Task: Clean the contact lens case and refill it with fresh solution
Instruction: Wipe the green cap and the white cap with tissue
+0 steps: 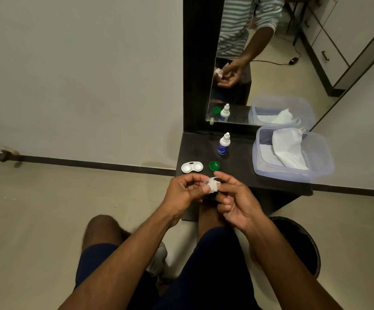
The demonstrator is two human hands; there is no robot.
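At frame centre, both hands, left (184, 190) and right (233, 198), pinch a small white tissue piece (212, 186). Just above, the open white lens case (192, 167) lies on the dark counter (237, 171), beside a green cap (214, 166).

We see a white lens case (192, 167) and a green cap (214, 165) of smooth, slightly glossy plastic lying on a dark matt shelf (237, 173), beside a glossy plastic solution bottle (223, 144). A translucent, frosted plastic box (315, 173) holds soft, crumpled white tissue (290, 151), and we find a similar thin white scrap (212, 185) between the fingers. Behind them the mirror (271, 63) is polished glass in a dark matt frame.
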